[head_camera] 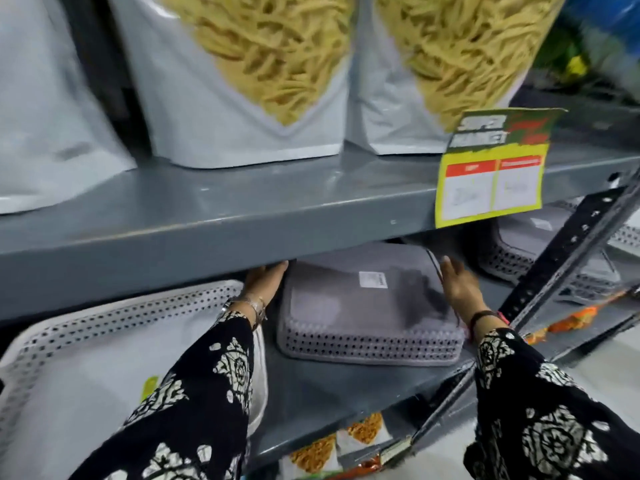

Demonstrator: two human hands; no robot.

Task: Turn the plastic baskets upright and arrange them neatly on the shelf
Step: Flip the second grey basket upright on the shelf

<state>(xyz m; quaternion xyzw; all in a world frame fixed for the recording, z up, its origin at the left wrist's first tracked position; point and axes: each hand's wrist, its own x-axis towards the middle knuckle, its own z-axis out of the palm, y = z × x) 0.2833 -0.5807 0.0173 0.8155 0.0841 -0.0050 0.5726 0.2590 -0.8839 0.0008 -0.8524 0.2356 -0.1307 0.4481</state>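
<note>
A grey perforated plastic basket (367, 317) lies upside down on the grey metal shelf (329, 393), its flat bottom with a white label facing up. My left hand (265, 277) rests flat against its far left side, fingers extended under the upper shelf. Beside the basket's right edge is my right hand (457, 284), fingers apart, touching or nearly touching it. A white perforated basket (114, 341) stands upright at the left, partly behind my left sleeve. Another grey basket (512, 251) lies upside down at the far right.
The upper shelf board (207, 220) hangs low over the baskets and carries large white snack bags (249, 81). A yellow price tag (491, 174) hangs from its edge. A slanted perforated metal post (568, 251) stands at the right. Snack packets (349, 445) fill the shelf below.
</note>
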